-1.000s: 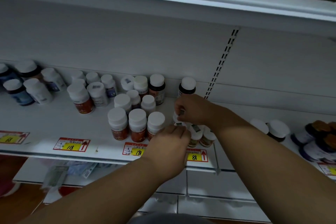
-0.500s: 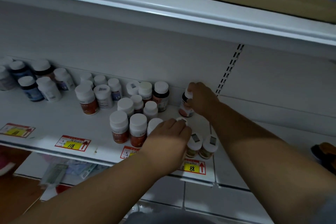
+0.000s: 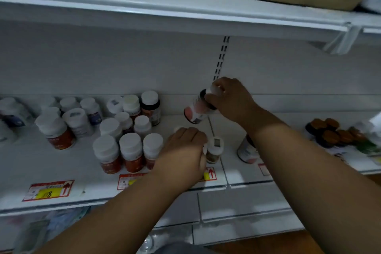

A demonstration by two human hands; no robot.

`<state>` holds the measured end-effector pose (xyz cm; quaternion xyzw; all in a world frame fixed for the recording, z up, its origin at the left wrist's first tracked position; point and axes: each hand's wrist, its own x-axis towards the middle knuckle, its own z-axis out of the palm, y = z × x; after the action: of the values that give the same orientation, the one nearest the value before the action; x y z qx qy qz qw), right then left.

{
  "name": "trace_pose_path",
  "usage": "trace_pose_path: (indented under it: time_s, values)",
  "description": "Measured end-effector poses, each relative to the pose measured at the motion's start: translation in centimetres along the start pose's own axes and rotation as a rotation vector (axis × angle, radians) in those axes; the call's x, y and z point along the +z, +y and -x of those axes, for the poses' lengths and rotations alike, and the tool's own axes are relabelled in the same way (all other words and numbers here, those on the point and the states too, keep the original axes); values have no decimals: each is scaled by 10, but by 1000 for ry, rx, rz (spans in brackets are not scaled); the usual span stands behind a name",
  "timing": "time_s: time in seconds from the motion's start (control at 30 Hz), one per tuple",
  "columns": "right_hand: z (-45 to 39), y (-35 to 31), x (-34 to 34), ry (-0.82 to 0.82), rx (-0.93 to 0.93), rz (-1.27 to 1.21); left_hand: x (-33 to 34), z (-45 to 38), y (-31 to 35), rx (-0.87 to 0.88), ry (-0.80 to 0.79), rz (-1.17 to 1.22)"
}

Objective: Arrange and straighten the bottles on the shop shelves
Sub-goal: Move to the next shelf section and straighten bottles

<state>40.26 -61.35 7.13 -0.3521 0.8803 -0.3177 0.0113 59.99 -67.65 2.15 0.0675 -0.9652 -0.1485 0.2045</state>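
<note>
From the head camera, our right hand [image 3: 231, 99] grips a dark bottle with a pink label [image 3: 195, 110] by its white cap, lifted clear of the shelf [image 3: 86, 173] near the back panel. The bottle's long axis is tilted, base swung down and left, cap up and right under our fingers. Our left hand [image 3: 185, 150] lies lower and nearer the shelf edge, fingers curled over white-capped bottles we can barely see; we cannot tell whether it is grasping one. Just right of it stands a small bottle with a tagged cap [image 3: 214, 149]. Left of our hands, three orange-labelled bottles [image 3: 129, 152] stand upright in a front row
</note>
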Motion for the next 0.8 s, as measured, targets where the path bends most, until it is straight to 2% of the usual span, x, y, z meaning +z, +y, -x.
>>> trace_pose_path:
  time_s: [0.17, 0.3, 0.47, 0.63, 0.8]
  values:
    - [33, 35, -67, 86, -29, 53, 23, -19, 49, 118, -109, 43]
    - [26, 75, -102, 81, -45, 125, 45, -39, 86, 194, -107, -18]
    - [6, 122, -118, -63, -102, 164, 71, -65, 124, 107, -28, -49]
    - [1, 170, -139, -144, -123, 240, 104, -93, 150, 96, 26, -195]
    - [25, 207, -137, -304, -151, 286, 130, -113, 157, 26, -95, -311]
